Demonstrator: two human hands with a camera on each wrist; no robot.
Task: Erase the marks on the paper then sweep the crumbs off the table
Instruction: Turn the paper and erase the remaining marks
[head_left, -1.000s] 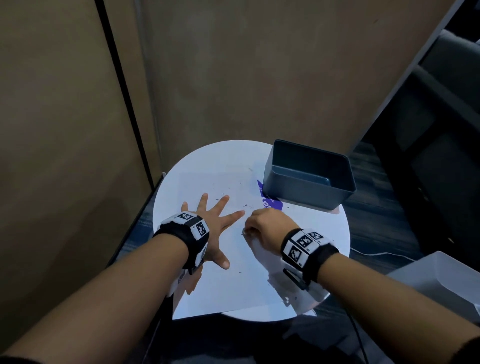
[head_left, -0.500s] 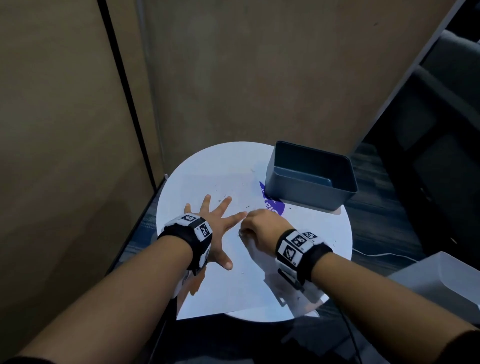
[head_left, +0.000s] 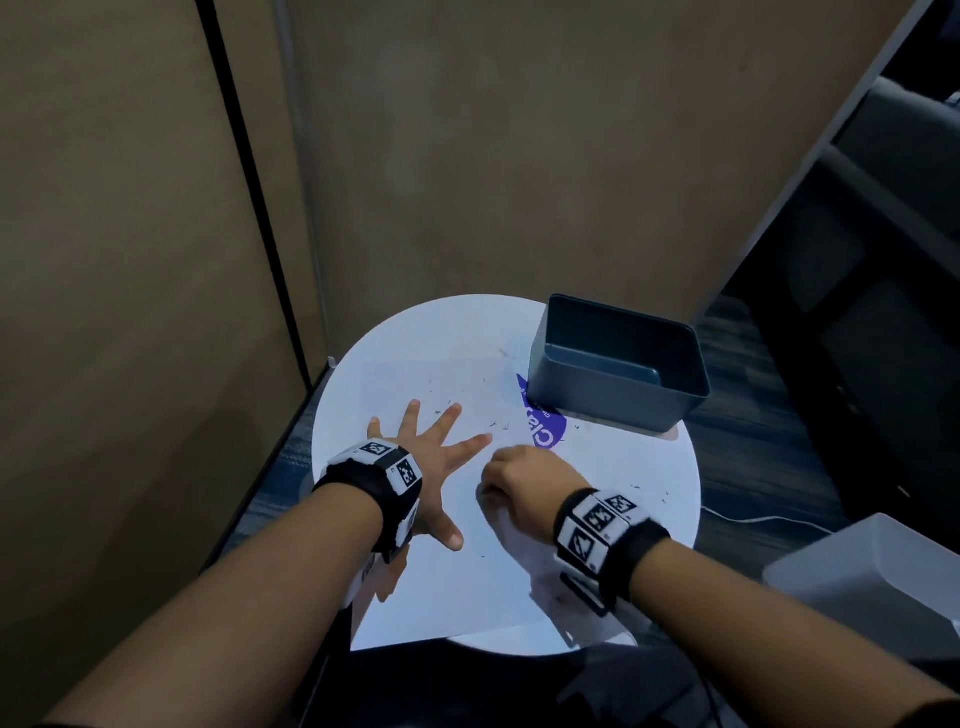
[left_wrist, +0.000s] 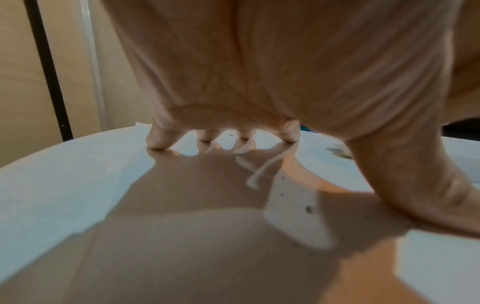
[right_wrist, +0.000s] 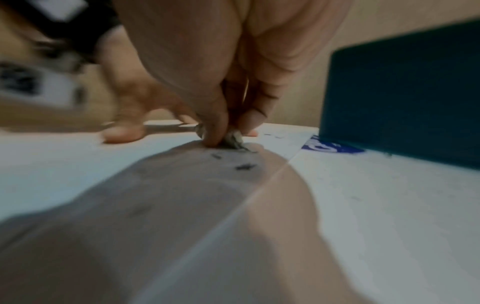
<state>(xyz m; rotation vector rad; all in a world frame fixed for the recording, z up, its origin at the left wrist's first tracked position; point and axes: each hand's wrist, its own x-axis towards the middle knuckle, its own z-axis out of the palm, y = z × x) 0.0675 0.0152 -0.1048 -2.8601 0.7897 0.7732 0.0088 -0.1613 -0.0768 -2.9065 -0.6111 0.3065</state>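
Note:
A white sheet of paper (head_left: 447, 582) lies on the small round white table (head_left: 649, 467). My left hand (head_left: 431, 452) presses flat on the paper with fingers spread; its fingertips (left_wrist: 158, 142) touch the sheet. My right hand (head_left: 524, 483) is curled just right of it and pinches a small grey eraser (right_wrist: 233, 139) against the paper. Dark eraser crumbs (right_wrist: 244, 166) lie beside the eraser, and more crumbs (head_left: 447, 405) are scattered above my left hand.
A dark blue-grey open bin (head_left: 618, 364) stands at the table's back right, partly on a purple label (head_left: 545, 426). A tan wall is behind, a dark shelf to the right, a pale box (head_left: 872, 577) at lower right. The table edge is close on all sides.
My right hand has shifted slightly left and back across the paper while gripping the eraser. The left hand stays pressed in place.

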